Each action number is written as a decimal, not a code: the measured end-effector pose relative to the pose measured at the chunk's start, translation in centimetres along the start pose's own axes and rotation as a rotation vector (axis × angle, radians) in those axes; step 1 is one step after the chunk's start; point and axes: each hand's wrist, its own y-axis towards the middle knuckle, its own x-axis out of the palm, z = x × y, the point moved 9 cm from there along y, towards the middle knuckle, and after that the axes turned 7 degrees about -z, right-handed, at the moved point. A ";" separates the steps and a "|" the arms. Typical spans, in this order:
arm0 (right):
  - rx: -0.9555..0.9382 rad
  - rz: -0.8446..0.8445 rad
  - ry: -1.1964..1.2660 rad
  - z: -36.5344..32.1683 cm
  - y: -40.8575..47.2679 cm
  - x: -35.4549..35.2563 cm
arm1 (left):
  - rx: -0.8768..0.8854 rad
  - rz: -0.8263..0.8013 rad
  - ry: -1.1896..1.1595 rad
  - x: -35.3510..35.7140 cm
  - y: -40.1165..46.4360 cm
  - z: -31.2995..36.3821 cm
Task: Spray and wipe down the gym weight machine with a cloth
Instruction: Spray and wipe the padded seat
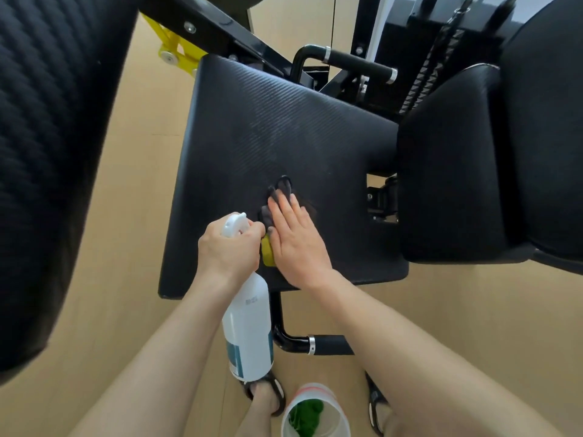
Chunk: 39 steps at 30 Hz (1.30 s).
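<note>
On the black textured vinyl seat pad (284, 127) of the weight machine, the right hand (296, 238) is pressing flat, fingers outstretched, over a dark grey cloth with a yellow edge (274, 197). Just beside it, the left hand (228, 247) is gripping a white plastic spray bottle (247, 329) by its neck, fingers curled closed.

Seat pad (284, 127) at centre. Right hand (296, 244) lies flat on cloth (277, 197) on pad's near part; left hand (227, 250) just to its left grips spray bottle (247, 329), which hangs over pad's near edge. Backrest (492, 171) to pad's right, handle (359, 63) behind, another handle (315, 343) below near edge. Bucket (315, 411) on floor (132, 216) between feet, w/ rag (307, 411) inside.
</note>
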 end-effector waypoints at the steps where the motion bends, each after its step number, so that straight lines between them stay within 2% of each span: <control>1: 0.020 -0.011 0.000 0.3 -1.6 0.5 | 0.009 -0.009 0.009 0.0 0.1 0.4; 4: 0.065 -0.057 -0.002 1.0 -4.6 1.4 | 0.022 -0.040 0.029 0.3 0.6 1.5; 8: 0.107 -0.076 -0.060 1.4 -3.9 1.3 | 0.056 -0.095 0.065 1.1 1.2 3.0; 14: 0.209 -0.003 -0.025 5.5 3.6 -2.7 | 0.002 -0.080 0.054 2.5 3.5 3.0; 17: 0.171 -0.002 -0.040 7.9 8.4 -5.0 | -0.040 -0.035 0.029 3.6 4.7 3.0; 24: 0.143 0.022 -0.018 13.9 15.6 -9.5 | -0.140 -0.044 0.076 6.7 7.3 4.3; 26: 0.231 0.054 0.028 16.0 15.7 -10.1 | -0.159 -0.050 0.077 7.2 7.8 4.4; 35: 0.931 0.267 0.484 24.7 12.8 -11.4 | -0.214 -0.004 0.016 5.8 8.3 3.4; 39: 0.991 0.304 0.495 24.8 12.3 -11.9 | -0.242 0.001 -0.014 5.3 8.5 3.0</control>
